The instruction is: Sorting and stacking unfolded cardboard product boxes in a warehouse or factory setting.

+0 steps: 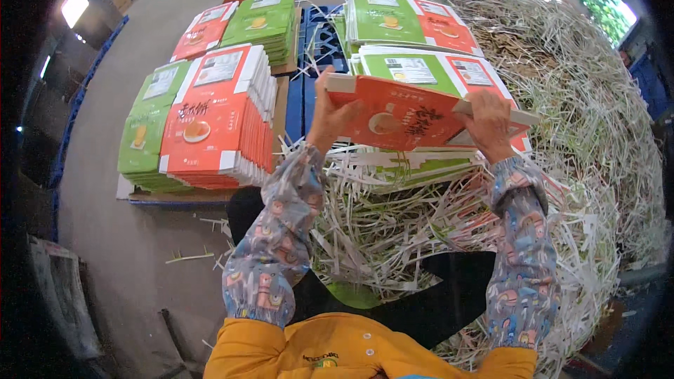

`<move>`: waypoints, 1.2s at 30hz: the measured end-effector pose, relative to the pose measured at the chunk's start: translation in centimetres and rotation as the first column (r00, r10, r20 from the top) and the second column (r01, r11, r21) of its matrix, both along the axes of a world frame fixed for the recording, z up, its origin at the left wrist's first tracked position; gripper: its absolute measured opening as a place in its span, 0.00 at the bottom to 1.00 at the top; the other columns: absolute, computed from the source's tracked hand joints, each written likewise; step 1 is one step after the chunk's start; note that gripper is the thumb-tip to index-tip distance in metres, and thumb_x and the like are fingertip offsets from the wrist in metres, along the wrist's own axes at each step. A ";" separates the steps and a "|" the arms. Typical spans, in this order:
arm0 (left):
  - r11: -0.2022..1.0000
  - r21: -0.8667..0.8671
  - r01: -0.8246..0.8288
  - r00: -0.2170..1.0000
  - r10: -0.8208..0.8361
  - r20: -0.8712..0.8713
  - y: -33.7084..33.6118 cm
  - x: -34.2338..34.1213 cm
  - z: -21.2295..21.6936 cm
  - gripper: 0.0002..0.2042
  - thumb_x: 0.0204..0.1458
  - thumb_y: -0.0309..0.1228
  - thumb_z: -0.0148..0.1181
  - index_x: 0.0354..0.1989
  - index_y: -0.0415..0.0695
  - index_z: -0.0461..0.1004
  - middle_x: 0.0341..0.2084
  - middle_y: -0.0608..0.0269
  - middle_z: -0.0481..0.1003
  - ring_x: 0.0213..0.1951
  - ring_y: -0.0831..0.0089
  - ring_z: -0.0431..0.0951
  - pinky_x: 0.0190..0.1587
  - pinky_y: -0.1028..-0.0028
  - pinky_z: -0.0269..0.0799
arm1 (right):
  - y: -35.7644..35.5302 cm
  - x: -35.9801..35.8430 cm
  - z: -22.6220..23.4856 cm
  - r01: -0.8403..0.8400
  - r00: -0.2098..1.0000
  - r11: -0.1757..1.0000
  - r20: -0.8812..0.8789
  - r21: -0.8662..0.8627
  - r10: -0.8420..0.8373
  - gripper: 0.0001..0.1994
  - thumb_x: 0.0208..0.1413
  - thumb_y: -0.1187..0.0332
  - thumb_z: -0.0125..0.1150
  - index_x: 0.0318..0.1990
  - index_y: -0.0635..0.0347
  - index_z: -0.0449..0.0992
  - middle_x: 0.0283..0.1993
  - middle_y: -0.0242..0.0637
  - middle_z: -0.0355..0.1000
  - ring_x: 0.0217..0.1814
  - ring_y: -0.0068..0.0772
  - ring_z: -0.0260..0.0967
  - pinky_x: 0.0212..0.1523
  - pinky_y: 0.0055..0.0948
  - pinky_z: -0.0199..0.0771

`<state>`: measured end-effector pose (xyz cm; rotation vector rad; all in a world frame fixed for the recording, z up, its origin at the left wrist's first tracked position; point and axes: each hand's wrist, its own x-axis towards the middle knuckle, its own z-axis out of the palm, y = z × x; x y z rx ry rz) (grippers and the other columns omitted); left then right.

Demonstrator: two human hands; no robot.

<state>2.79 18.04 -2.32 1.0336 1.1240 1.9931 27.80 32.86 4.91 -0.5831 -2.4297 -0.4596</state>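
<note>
Between my hands is a red printed cardboard sheet point(393, 118) with white corners, tilted up on its edge; whether it is one sheet or a few together I cannot tell. My left hand point(333, 111) grips its left end, thumb on the near face. Its right end is in my right hand point(489, 121), fingers folded over the top edge. Just behind and below lies a stack of green and red cardboard sheets point(401, 70). Shredded paper strips point(379, 217) cover the area under my forearms.
Left of my hands, a stack of red sheets point(203, 116) stands beside a stack of green sheets point(145, 137). More stacks point(382, 17) sit farther back. A blue plastic pallet point(319, 49) shows between them. A large heap of paper strips point(576, 112) rises at the right.
</note>
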 end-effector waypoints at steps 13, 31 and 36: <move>0.993 -0.106 0.059 0.993 -0.069 -0.092 -3.6 0.0 -7.7 0.18 0.43 0.20 0.55 0.46 0.43 0.66 0.33 0.70 0.72 0.34 0.80 0.69 0.38 0.79 0.64 | 0.7 0.9 1.2 -0.024 0.999 0.993 0.050 0.119 0.018 0.16 0.44 0.54 0.52 0.30 0.59 0.66 0.30 0.39 0.63 0.36 0.42 0.60 0.36 0.38 0.53; 0.600 -0.112 -0.792 0.515 0.755 0.407 -23.1 -12.2 3.8 0.13 0.44 0.34 0.59 0.38 0.46 0.68 0.26 0.71 0.69 0.26 0.82 0.67 0.25 0.82 0.62 | -17.5 -15.3 10.4 -0.549 0.797 0.821 -0.196 0.158 0.571 0.15 0.41 0.73 0.59 0.40 0.57 0.69 0.45 0.40 0.63 0.50 0.41 0.58 0.50 0.37 0.54; 0.623 -0.005 -0.782 0.488 0.617 0.618 -23.9 -18.7 -4.0 0.10 0.42 0.28 0.59 0.32 0.38 0.69 0.27 0.60 0.71 0.25 0.73 0.71 0.27 0.72 0.68 | -16.8 -13.1 0.0 -0.458 0.887 0.859 -0.046 -0.229 0.460 0.09 0.39 0.74 0.58 0.31 0.60 0.69 0.41 0.42 0.63 0.48 0.42 0.59 0.48 0.37 0.55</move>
